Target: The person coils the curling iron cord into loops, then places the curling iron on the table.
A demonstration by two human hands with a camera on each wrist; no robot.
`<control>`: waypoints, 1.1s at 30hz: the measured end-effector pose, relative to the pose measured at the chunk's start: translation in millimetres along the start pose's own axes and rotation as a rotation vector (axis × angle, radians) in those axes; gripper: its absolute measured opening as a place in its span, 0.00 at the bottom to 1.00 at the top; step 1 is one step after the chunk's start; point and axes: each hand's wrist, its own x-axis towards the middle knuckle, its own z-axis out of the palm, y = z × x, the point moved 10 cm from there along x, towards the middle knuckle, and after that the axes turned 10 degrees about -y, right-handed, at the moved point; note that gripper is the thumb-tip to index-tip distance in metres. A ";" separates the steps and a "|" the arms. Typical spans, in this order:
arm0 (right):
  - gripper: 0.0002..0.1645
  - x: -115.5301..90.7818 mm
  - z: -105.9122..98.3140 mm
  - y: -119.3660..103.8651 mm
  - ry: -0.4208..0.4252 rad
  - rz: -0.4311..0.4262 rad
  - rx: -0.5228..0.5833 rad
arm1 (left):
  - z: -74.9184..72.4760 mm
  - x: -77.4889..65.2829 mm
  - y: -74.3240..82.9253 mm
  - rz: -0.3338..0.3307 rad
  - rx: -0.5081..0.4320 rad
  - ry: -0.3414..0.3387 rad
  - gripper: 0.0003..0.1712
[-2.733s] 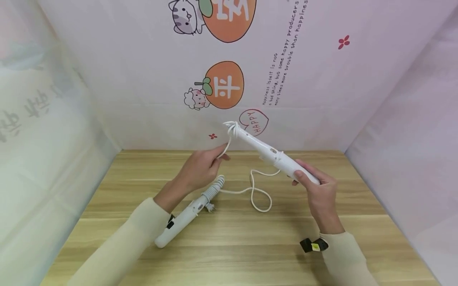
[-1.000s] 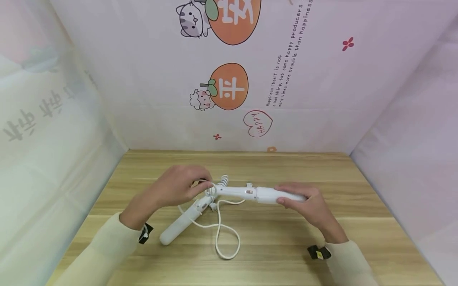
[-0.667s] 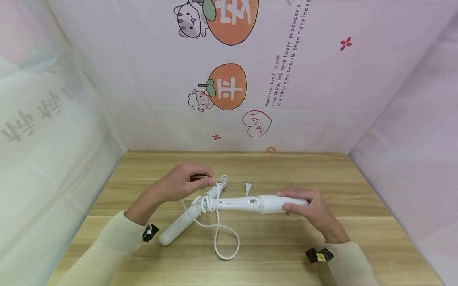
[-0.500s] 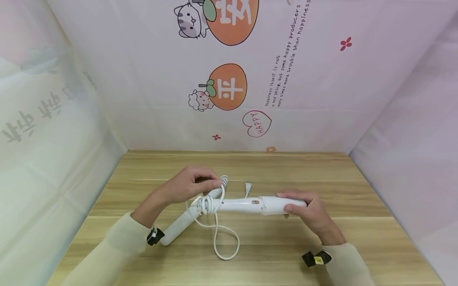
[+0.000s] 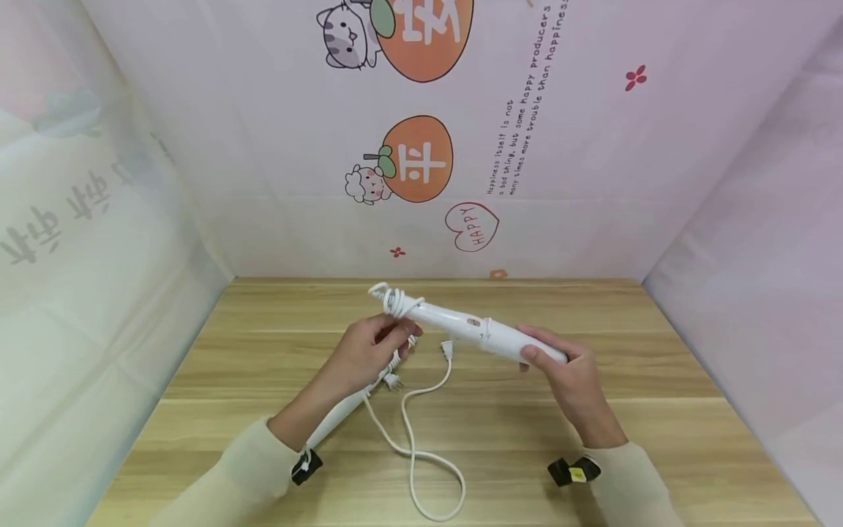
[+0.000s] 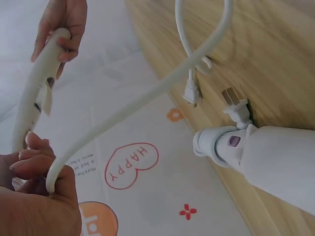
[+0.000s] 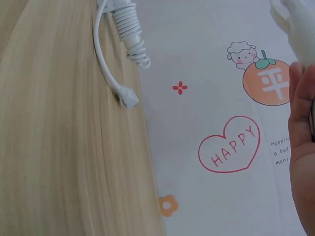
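Observation:
A white hair straightener (image 5: 454, 326) slants above the table, with several turns of white cord (image 5: 395, 302) round its left end. My right hand (image 5: 571, 369) grips its thick right end. Beneath the wound end, my left hand (image 5: 365, 351) holds the cord; in the left wrist view the loose cord (image 6: 128, 110) runs out of the curled fingers. The free length (image 5: 411, 446) loops on the table and ends in a plug (image 5: 448, 350). A second white straightener (image 5: 336, 419), its cord wound round it, lies partly hidden under my left arm, its plug (image 5: 393, 381) sticking out.
The wooden table (image 5: 560, 439) meets a printed white cloth backdrop (image 5: 560, 234) behind. Cloth walls (image 5: 744, 293) rise at both sides. Dark straps with small devices (image 5: 574, 472) sit at both wrists.
The held straightener was lowered over the second one a second ago; its wound end has since risen. My left hand has gone from above the coils to beneath them, and the cord loop slid nearer.

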 end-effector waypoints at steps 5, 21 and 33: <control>0.18 6.1 -8.1 -4.9 0.096 0.006 -0.161 | -6.5 -2.1 7.2 0.019 0.171 0.075 0.15; 0.18 19.6 -21.2 -1.7 0.107 0.001 -0.451 | -23.4 21.5 -3.9 0.038 0.359 0.101 0.10; 0.19 14.6 -35.2 19.4 -0.102 0.169 -0.442 | -26.9 38.1 43.5 0.546 0.853 0.048 0.04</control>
